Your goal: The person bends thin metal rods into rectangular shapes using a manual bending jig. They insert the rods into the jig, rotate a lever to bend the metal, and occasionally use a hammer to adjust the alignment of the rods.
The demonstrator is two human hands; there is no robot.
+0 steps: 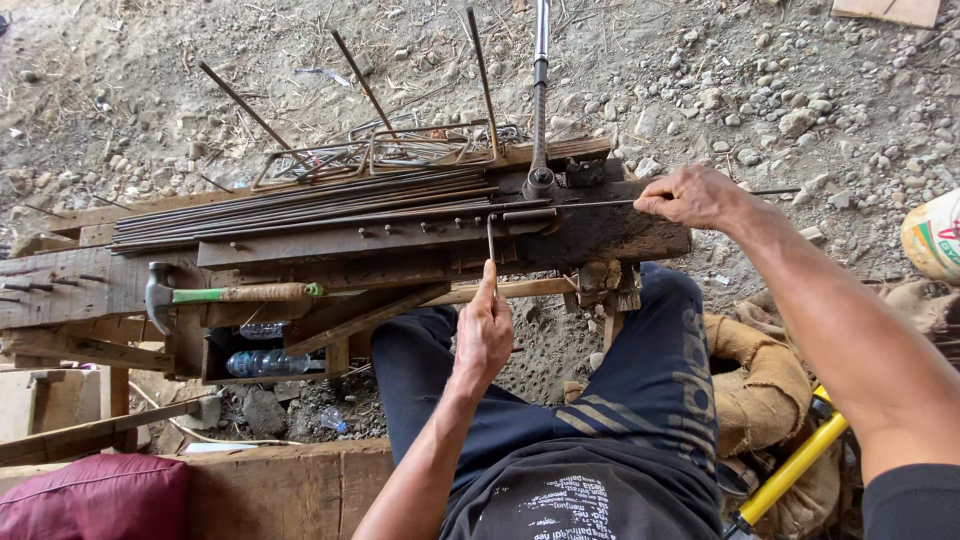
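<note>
Rod-bending at frame centre: my left hand (pixel 484 335) pinches the thin steel rod's (pixel 590 205) bent end; right hand (pixel 690 197) grips its straight run, best kept flat against the counter (pixel 620 235) pins.

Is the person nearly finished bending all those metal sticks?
Probably not. Some bent wire frames already lie behind the bench. Right now one thin rod is being worked: the left hand holds its bent-down end, the right hand holds the straight part. A bundle of straight rods on the wooden bench looks unbent.
</note>
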